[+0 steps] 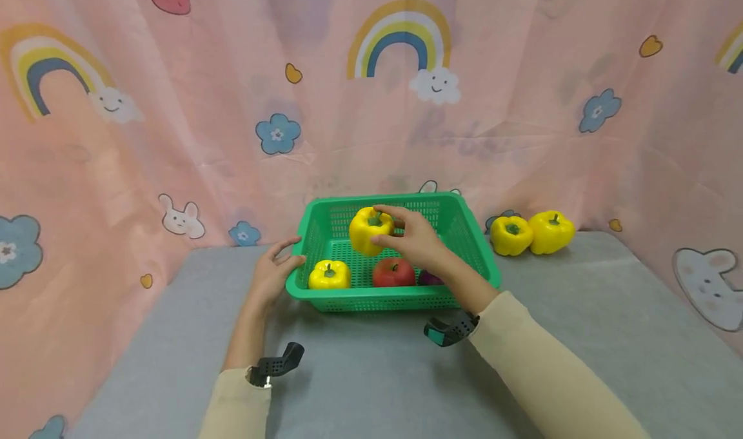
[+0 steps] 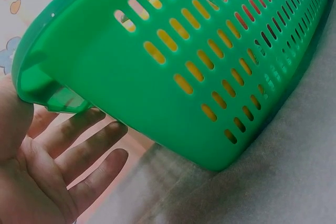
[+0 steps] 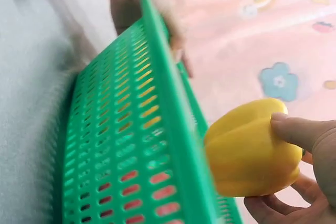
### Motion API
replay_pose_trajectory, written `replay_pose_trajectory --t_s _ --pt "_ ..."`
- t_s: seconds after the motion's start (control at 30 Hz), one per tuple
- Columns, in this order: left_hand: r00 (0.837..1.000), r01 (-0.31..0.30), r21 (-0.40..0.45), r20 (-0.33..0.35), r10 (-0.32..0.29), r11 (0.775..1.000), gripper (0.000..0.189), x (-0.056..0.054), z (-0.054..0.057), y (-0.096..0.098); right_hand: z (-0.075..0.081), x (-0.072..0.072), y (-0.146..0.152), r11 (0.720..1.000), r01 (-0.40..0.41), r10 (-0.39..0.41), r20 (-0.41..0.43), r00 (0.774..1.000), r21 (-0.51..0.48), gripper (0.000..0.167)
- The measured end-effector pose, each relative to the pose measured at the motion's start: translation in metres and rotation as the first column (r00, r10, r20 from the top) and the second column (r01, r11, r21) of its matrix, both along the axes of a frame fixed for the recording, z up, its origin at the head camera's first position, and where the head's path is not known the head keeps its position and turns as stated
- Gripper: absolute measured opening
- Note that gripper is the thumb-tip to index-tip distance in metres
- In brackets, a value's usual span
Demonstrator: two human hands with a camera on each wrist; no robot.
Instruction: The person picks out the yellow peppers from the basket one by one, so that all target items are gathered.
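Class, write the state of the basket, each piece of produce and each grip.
Green basket: upright on the table, open-topped.
Held yellow pepper: raised over the basket.
Inner yellow pepper: in the basket, stem up.
Red fruit: in the basket, unheld.
Purple item: in the basket, mostly hidden.
Left loose pepper: on the table, stem up.
Right loose pepper: likewise.
Left grip: holding the basket's rim.
Right grip: holding the raised pepper.

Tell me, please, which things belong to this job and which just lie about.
Likely in the job:
green rectangular plastic basket, left hand at its rim
yellow lobed bell pepper, held by the right hand

Seemingly just lying about:
inside the basket: another yellow pepper, round red apple, mostly hidden purple thing
beside it: two yellow peppers
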State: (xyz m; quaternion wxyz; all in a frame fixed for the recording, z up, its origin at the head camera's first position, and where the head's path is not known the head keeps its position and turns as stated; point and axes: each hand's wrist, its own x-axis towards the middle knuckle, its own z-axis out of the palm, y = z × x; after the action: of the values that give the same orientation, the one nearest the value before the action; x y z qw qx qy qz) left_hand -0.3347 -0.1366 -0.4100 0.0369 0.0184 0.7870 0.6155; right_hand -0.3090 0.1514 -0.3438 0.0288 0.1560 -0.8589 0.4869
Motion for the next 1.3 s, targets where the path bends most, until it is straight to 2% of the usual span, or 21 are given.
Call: replay_pose_trajectory --t_s 0.27,0.47,0.63,0.83,1.0,1.17,1.3 --pt "0.999 -0.032 -0.021 0.018 0.032 0.999 0.054 0.002 0.003 -0.01 0.012 0.015 0.024 0.998 -0.015 0.012 -0.058 0.998 -0.058 0.061" --pt "0.999 -0.046 -0.027 0.01 0.046 0.999 0.053 0.004 0.002 -0.014 0.018 0.033 0.054 0.999 0.032 -0.035 -0.068 0.997 -0.033 0.063" --pt "1.0 -0.024 -0.036 0.003 0.024 0.999 0.052 0.002 0.001 -0.011 0.019 0.053 0.089 0.994 0.106 -0.106 -0.119 0.987 -0.007 0.063" --pt "1.0 -0.001 -0.005 -0.011 0.001 1.0 0.052 -0.004 0.001 -0.003 0.014 0.073 0.133 0.968 0.248 -0.247 -0.19 0.95 -0.018 0.063" --pt "1.0 0.005 0.04 -0.016 -0.004 0.999 0.052 -0.003 0.0 -0.004 0.005 0.072 0.152 0.952 0.301 -0.306 -0.181 0.935 -0.056 0.063" --pt "1.0 0.001 0.028 -0.021 -0.001 1.0 0.051 0.0 -0.002 -0.004 -0.004 0.068 0.165 0.93 0.366 -0.363 -0.168 0.917 -0.009 0.064" --pt "1.0 -0.002 0.014 -0.024 0.002 1.0 0.051 -0.002 -0.001 -0.002 -0.007 0.066 0.175 0.928 0.372 -0.369 -0.175 0.913 -0.013 0.065"
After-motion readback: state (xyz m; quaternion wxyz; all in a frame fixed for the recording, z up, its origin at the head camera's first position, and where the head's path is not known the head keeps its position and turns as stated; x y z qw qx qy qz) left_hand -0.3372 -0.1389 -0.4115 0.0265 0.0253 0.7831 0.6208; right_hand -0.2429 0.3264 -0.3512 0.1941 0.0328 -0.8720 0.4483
